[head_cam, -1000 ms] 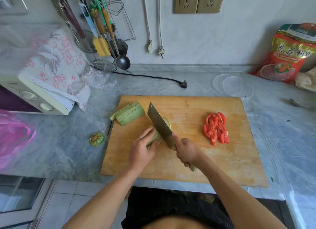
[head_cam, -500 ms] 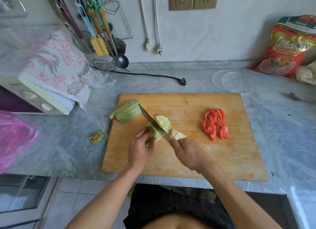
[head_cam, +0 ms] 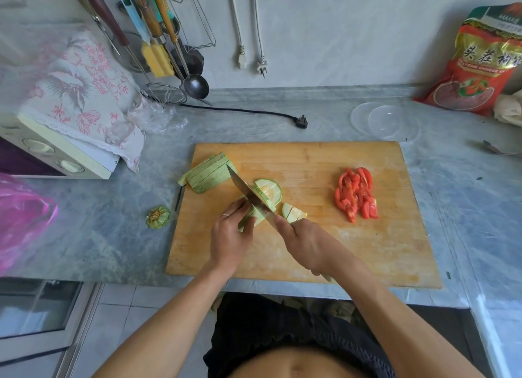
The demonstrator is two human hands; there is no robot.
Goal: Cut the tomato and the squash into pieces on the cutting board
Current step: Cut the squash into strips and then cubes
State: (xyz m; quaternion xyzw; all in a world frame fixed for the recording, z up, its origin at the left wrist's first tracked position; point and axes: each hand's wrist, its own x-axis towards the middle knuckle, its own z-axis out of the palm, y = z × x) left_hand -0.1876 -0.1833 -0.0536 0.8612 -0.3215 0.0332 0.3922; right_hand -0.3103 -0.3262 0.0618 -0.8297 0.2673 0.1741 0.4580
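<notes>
Squash (head_cam: 255, 212) is lying mid cutting board (head_cam: 310, 250), the left hand (head_cam: 230, 236) pinching it steady, the right hand (head_cam: 308, 243) gripping the knife (head_cam: 248, 196). Fingertips should be staying curled back, strokes even.

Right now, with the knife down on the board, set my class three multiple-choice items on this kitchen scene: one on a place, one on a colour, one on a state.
1. Where does the cut green squash stem end lie?
A. on the grey counter, left of the wooden cutting board
B. on the board beside the tomato
C. in the clear plastic lid

2. What colour are the cut pieces at the board's right side?
A. yellow
B. red
C. purple

3. What is the right hand doing?
A. resting flat on the counter
B. gripping the steel-bladed knife
C. lifting the red bag

Key: 1 A, the stem end sits off the board's left edge; 2 B, they are red tomato slices; 3 B, its fingers wrap the handle.
</notes>
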